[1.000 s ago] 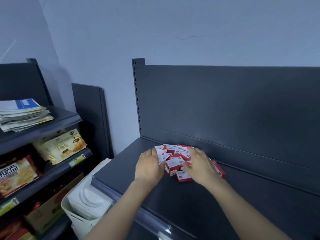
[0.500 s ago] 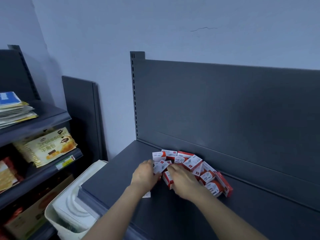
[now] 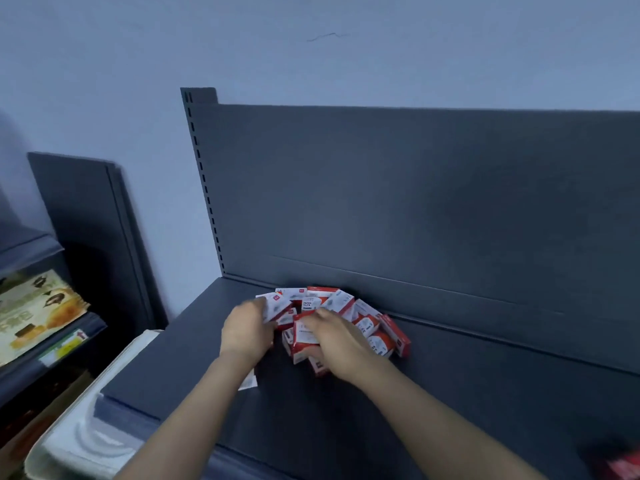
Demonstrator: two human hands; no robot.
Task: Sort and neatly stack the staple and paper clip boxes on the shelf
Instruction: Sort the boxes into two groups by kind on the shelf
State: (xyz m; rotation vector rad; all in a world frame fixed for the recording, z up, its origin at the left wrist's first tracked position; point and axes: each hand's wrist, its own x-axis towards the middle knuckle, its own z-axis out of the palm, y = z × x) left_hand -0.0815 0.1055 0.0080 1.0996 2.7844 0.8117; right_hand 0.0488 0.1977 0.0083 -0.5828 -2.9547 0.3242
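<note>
Roughly a dozen small red-and-white boxes [image 3: 367,323] are heaped on the dark grey shelf [image 3: 450,410], pushed against its back panel [image 3: 415,202]; an exact count is prevented by overlap and blur. One white-faced box [image 3: 275,304] is pinched at the pile's left edge by the left hand [image 3: 247,336]. One upright box [image 3: 304,336] is clasped at the pile's front by the right hand [image 3: 341,341]. One white paper scrap [image 3: 250,382] is seen beneath the left wrist. One white bin [image 3: 33,462] stands below left, its white contents too blurred to be named.
</note>
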